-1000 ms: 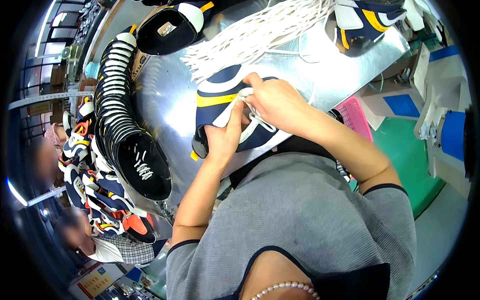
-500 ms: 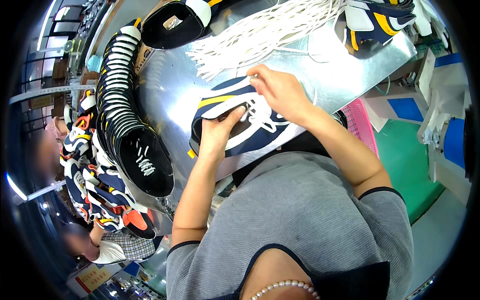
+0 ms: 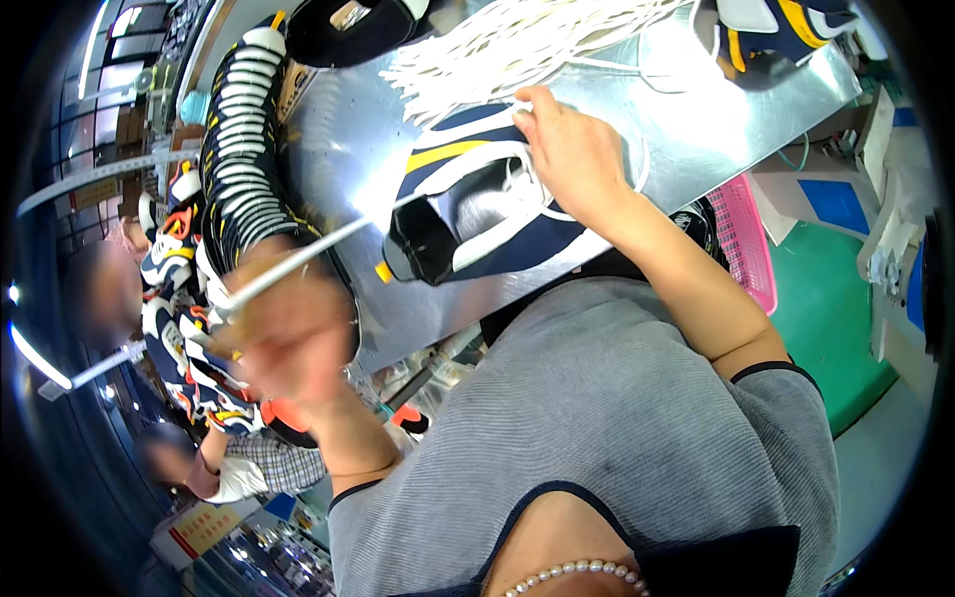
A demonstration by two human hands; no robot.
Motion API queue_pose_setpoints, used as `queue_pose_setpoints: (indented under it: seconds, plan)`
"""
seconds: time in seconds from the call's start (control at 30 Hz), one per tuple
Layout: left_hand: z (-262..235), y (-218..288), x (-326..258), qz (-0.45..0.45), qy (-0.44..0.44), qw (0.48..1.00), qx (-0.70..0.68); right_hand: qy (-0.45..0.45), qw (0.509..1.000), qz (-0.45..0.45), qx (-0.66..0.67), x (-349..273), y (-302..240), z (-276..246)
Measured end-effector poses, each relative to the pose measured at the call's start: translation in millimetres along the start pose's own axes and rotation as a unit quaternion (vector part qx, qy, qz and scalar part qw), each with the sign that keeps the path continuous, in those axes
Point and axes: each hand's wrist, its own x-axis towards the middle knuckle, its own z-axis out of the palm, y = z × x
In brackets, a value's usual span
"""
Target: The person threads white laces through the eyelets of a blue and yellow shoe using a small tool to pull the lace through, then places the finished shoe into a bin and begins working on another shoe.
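Note:
A navy, white and yellow shoe upper (image 3: 517, 251) lies on the shiny metal table, its opening facing up. My right hand (image 3: 582, 154) grips its far edge, fingers curled at the rim. White lacing (image 3: 521, 184) crosses the front part of the opening, partly under that hand. My left hand (image 3: 298, 323), smeared by motion, is out to the left of the upper. From it a white shoelace (image 3: 316, 247) runs taut toward the upper's near-left opening; the fingers seem closed on the lace, though blur hides the exact grip.
A long curved row of nested shoe uppers (image 3: 249, 129) stands on the left. Loose white laces (image 3: 527, 55) lie across the far side of the table (image 3: 696, 139). More uppers (image 3: 771, 30) sit at far right. A pink basket (image 3: 744, 239) is beyond the right edge; co-workers are at left.
My left hand has left the upper's opening and swung left, drawing a white lace out with it. My right hand stays on the upper. The whole view has shifted slightly.

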Motion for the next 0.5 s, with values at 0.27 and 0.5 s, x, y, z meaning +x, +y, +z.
queue_pose_setpoints:
  seconds: [0.27, 0.5]
  plan:
    - [-41.0, -78.9, -8.7, 0.115, -0.003, 0.673, 0.731, -0.021, 0.998, -0.013, -0.061, 3.2, -0.3, 7.8]
    - [-62.6, -119.2, 5.4, 0.156, 0.021, 0.593, 0.789, -0.048, 0.988, 0.037, 0.142, 5.3, 2.3, -12.6]
